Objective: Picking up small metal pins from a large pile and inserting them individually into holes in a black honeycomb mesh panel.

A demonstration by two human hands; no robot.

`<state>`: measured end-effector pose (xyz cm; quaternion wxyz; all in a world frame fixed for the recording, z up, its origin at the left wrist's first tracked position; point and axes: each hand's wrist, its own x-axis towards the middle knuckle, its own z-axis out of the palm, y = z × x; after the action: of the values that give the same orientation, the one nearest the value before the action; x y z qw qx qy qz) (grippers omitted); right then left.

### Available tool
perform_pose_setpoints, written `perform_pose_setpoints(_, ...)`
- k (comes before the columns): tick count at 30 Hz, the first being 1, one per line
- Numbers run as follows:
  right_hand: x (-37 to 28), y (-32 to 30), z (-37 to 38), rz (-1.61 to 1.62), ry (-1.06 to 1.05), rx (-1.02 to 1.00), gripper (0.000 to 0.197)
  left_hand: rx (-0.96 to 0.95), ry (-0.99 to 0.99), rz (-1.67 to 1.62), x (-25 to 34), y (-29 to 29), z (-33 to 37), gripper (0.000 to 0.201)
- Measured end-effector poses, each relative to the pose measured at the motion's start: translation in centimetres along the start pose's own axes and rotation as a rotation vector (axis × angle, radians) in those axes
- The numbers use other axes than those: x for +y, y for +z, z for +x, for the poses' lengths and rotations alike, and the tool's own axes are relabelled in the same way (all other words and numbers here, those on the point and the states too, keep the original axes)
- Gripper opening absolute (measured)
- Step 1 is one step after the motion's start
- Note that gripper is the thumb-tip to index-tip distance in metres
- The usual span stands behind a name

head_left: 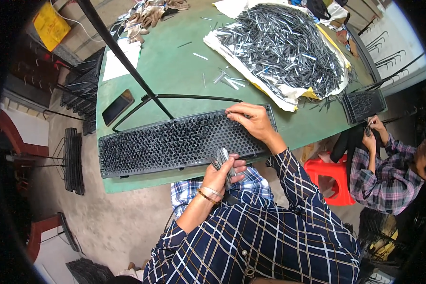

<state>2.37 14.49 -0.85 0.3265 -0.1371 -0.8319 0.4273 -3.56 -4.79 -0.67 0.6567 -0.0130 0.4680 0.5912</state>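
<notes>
A long black tray full of round holes (232,138) lies along the table's near edge. Dark pieces stand packed in the holes over its left and middle parts; many holes toward the right look unfilled. My left hand (217,176), just off the tray's front edge, is closed round a bundle of thin metal strips (222,157). Above the upper right part of the tray, my right hand (254,122) has thumb and fingers pinched together at the holes. Whatever lies between those fingertips is too small to make out.
A big heap of metal strips (288,49) rests on a white sack (278,94) at the back right. Loose strips (229,81) and a phone (118,107) lie on the green table (170,66). A black rod (123,57) rises from the tray. At right sits a co-worker (383,180).
</notes>
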Motion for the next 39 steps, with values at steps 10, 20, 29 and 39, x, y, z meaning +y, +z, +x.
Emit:
perform_pose_setpoints(10, 0.2, -0.7, 0.1, 0.068, 0.071, -0.034, 0.014, -0.021, -0.022, 0.002, -0.3, -0.1, 0.2, 0.025)
perform_pose_setpoints(20, 0.0, -1.1, 0.6, 0.039, 0.019, -0.074, 0.013, -0.03, -0.046, -0.012, -0.3, -0.3, 0.2, 0.025)
perform_pose_setpoints(29, 0.6, -0.8, 0.4, 0.134, 0.025, -0.11, 0.013, -0.029, -0.04, -0.001, -0.2, -0.3, 0.1, 0.027)
perform_pose_setpoints(39, 0.9, -1.0, 0.5, 0.075, 0.036, -0.138, 0.013, -0.048, -0.045, 0.009, -0.1, -0.3, 0.1, 0.027)
